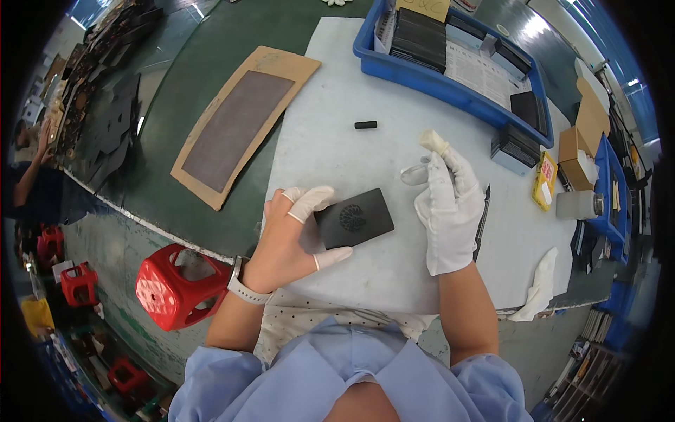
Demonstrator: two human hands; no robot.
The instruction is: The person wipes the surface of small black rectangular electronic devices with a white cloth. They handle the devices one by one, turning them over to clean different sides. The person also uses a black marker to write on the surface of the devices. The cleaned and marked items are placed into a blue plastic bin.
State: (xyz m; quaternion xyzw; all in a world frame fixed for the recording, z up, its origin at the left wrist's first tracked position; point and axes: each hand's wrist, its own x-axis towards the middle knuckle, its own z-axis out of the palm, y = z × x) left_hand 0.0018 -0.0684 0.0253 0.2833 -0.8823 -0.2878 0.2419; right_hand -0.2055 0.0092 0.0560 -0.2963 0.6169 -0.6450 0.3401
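Note:
My left hand (292, 235), bare with pale finger cots on the fingertips, holds a flat black rectangular card (354, 218) with a round emblem on its face, just above the white sheet (337, 155) covering the table. My right hand (450, 207) wears a white glove and hovers to the right of the card, pinching a small clear film piece (413, 172); its raised finger carries a pale cot. A slim black pen-like tool (482, 221) lies under the right hand's edge.
A blue tray (450, 88) with stacks of black cards stands at the back. A small black cylinder (365, 125) lies on the sheet. A cardboard panel with a grey pad (239, 123) lies left. A red stool (176, 288) stands below. A white cloth (541, 285) hangs right.

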